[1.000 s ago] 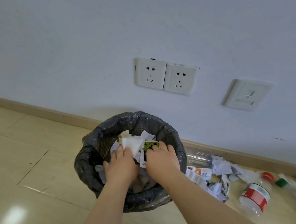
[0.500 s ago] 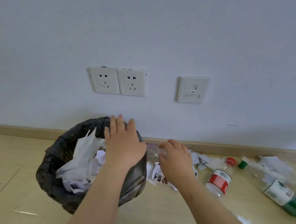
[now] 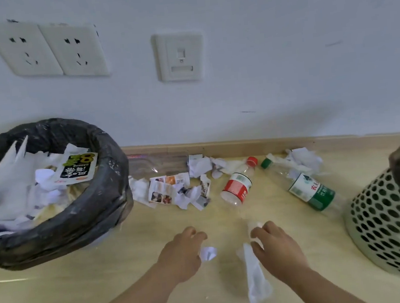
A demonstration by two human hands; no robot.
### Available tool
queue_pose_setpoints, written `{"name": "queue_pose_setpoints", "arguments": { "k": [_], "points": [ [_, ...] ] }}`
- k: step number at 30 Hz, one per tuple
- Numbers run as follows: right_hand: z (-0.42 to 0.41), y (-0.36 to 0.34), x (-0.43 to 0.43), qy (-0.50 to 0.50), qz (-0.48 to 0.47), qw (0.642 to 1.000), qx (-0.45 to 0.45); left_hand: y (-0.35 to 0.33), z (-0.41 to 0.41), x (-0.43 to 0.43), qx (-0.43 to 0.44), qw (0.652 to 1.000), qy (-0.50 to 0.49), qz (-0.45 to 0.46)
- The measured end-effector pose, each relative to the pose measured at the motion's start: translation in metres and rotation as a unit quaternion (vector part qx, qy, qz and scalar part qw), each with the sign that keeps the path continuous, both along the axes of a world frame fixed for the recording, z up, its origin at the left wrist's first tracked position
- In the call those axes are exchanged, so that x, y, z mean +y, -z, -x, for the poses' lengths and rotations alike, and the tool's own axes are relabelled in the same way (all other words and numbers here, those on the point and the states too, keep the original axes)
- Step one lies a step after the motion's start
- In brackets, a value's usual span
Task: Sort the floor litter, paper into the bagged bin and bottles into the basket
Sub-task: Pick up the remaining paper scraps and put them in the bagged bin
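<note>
Now that both hands are off the bagged bin (image 3: 113, 164), the left hand (image 3: 180, 254) pinches a paper scrap (image 3: 208, 253) and the right hand (image 3: 278, 250) fingers grip a paper strip (image 3: 254, 278): next paper load.

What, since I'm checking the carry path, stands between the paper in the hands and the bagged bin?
Nothing visible. The left hand pinches a small scrap, the right hand a long paper strip; only bare floor lies between them and the bagged bin, whose opening is uncovered.
</note>
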State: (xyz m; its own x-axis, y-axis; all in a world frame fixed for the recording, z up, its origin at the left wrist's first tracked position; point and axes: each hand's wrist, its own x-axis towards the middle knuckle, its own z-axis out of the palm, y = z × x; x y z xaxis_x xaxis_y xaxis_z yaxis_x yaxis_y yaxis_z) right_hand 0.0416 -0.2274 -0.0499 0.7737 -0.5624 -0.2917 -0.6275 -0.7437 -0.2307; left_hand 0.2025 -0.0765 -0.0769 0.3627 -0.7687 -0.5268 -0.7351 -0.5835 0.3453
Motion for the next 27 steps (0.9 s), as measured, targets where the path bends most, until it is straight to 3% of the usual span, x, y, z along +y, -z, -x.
{"name": "queue_pose_setpoints", "arguments": {
  "k": [3,7,10,14,17,19,21,23,27],
  "points": [
    [0.029,0.016,0.014,-0.105,-0.041,0.993,0.042,0.013,0.009,-0.001,-0.003,1.000,0.012,-0.022],
    [0.042,0.033,0.026,-0.168,-0.033,0.978,0.119,0.015,0.025,-0.011,-0.082,0.993,0.084,-0.006],
    [0.042,0.050,0.038,-0.180,0.005,0.980,0.086,0.021,0.032,-0.009,-0.093,0.993,0.079,-0.006],
    [0.028,0.057,0.045,-0.217,0.091,0.971,-0.050,0.022,0.028,-0.001,-0.083,0.994,0.064,-0.015],
    [0.006,0.046,0.031,-0.061,0.099,0.981,-0.157,0.023,0.018,0.007,-0.091,0.994,0.060,-0.014],
    [-0.006,0.034,0.023,0.071,0.077,0.984,-0.145,0.023,0.013,0.011,-0.083,0.996,0.041,-0.002],
    [-0.012,0.029,0.016,0.141,0.019,0.987,-0.072,0.023,0.008,0.014,-0.074,0.997,0.015,0.010],
    [-0.006,0.038,0.013,0.151,-0.070,0.986,0.002,0.022,0.004,0.015,-0.060,0.998,-0.004,0.016],
    [-0.001,0.051,0.022,0.058,-0.085,0.994,0.044,0.022,-0.001,0.017,-0.047,0.998,-0.031,0.016]
  ]
}}
